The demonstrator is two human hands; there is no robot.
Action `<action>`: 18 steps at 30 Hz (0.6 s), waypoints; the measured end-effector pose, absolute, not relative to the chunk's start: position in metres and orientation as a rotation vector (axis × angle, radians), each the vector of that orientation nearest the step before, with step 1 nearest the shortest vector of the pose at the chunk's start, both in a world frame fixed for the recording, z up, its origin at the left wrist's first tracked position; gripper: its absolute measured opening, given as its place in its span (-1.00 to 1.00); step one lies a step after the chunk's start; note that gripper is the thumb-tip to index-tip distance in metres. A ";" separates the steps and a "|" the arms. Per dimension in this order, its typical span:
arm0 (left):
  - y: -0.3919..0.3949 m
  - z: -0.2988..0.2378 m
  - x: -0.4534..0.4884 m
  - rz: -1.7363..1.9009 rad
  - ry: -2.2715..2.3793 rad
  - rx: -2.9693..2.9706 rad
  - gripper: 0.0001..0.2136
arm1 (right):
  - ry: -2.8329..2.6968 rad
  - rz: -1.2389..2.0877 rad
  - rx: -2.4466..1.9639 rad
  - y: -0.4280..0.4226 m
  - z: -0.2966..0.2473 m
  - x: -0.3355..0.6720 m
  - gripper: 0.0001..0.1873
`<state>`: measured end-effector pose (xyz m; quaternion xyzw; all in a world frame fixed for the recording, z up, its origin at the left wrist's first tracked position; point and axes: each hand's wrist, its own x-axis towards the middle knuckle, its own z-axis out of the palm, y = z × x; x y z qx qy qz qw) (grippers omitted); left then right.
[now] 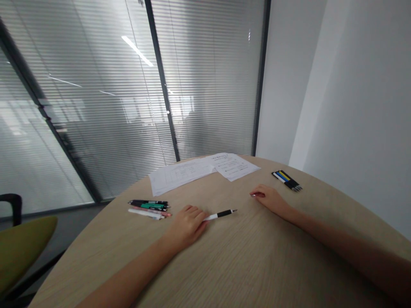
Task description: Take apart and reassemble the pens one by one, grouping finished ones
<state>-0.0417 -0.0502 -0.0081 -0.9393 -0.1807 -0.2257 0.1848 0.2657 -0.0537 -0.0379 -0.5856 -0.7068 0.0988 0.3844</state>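
My left hand (190, 224) rests on the table, its fingers closed around a white pen (221, 214) with a black grip. The pen's tip points to the right, and its rear end is hidden under the hand. Further right, my right hand (266, 197) is closed in a pinch. A tiny shiny bit shows at its fingertips, too small to name. Just beyond that hand lies a row of pens (287, 180) in white, blue, yellow and black, with black grips. Left of my left hand is a bunch of pens (149, 209) in black, green, pink and white.
Printed paper sheets (183, 174) lie overlapping at the far side of the round wooden table (244, 265). A green chair (27, 244) stands at the left. Behind the table are a glass partition with blinds (212, 85) and a white wall (362, 107).
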 end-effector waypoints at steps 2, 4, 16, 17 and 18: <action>-0.050 -0.008 -0.042 -0.641 -0.520 -2.644 -0.82 | -1.646 0.503 -1.496 -0.062 -0.031 0.249 -0.82; -0.050 -0.007 -0.042 -0.647 -0.535 -2.639 -0.82 | -1.506 0.784 -1.456 -0.072 -0.026 0.231 -0.77; -0.052 -0.006 -0.043 -0.659 -0.564 -2.639 -0.80 | -1.296 1.182 -1.217 -0.092 -0.022 0.200 -0.77; -0.052 -0.005 -0.043 -0.659 -0.558 -2.636 -0.80 | -1.314 1.164 -1.223 -0.091 -0.023 0.200 -0.77; -0.052 -0.005 -0.042 -0.658 -0.550 -2.632 -0.80 | -1.333 1.150 -1.227 -0.090 -0.024 0.200 -0.78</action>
